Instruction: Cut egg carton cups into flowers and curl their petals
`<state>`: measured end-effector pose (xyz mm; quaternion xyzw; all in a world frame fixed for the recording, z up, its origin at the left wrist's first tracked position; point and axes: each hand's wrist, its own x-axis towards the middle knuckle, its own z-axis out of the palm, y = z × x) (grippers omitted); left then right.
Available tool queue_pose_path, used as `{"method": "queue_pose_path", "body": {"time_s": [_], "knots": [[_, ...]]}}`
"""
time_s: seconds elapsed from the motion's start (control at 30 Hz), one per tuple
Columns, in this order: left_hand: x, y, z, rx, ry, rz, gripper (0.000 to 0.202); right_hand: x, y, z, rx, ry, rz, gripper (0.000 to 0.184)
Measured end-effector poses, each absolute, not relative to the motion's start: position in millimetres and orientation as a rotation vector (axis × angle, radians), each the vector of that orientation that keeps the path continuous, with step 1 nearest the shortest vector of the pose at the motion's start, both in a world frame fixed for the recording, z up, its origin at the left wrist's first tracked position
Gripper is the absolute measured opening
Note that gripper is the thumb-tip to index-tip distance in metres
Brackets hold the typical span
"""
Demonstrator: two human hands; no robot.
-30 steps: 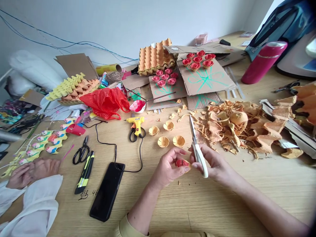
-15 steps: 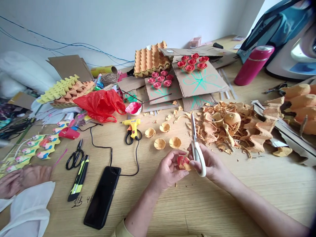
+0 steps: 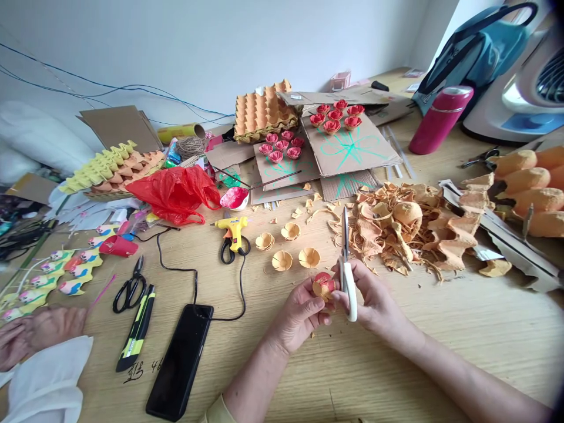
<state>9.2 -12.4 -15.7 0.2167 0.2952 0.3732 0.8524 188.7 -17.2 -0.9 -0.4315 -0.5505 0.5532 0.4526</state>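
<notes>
Between the fingers and thumb of my left hand (image 3: 297,314) is a small egg-carton cup (image 3: 324,286), orange with red paint on it. My right hand (image 3: 374,299) grips white-handled scissors (image 3: 348,273), blades pointing away from me, and its fingertips touch the cup's right side. Just beyond lie several plain cut cups (image 3: 282,260). A heap of torn egg-carton scraps (image 3: 396,229) lies to the right of the scissors. Farther back, red-painted carton flowers (image 3: 281,145) sit on cardboard sheets (image 3: 356,154) with green drawn lines.
Left of my hands are a yellow glue gun (image 3: 235,231), a black phone (image 3: 180,364), a utility knife (image 3: 136,329) and black scissors (image 3: 131,288). Another person's hands (image 3: 44,332) are at the far left. A pink bottle (image 3: 440,120) stands at the back right.
The cup has been turned in my left hand, so more of its orange side faces up. The scissors stand more upright. The whole view has shifted slightly.
</notes>
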Motion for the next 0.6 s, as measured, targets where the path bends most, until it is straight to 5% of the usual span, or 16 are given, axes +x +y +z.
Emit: {"method": "queue_pose_path", "body": {"time_s": [0.6], "knots": [[29.8,-4.0,0.0,0.512,0.710,0.878,0.031,197.4,-16.5,-1.7,-1.099,-1.544,0.972,0.024]]}}
